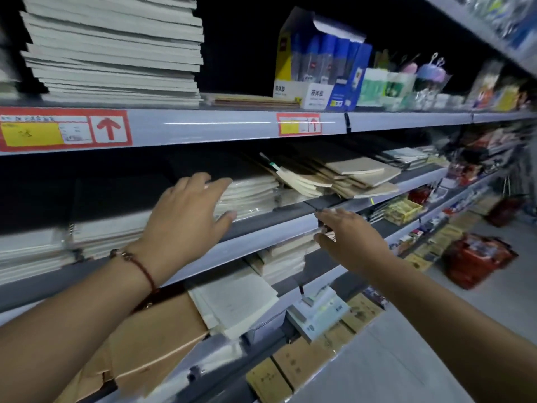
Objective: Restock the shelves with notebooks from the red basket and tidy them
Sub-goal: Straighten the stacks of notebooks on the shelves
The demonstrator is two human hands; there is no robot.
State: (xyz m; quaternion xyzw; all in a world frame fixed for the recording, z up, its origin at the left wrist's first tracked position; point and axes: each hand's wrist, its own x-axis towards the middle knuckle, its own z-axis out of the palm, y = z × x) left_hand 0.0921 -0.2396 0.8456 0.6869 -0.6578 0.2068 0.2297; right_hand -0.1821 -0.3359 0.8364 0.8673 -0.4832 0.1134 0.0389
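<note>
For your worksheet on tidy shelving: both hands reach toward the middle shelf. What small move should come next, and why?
Probably the left hand should push the wrapped white notebooks back and square them. Its straight fingers already lie on that stack, while the tan notebooks beside it lie fanned and crooked. The right hand holds nothing, so it could straighten those next.
</note>
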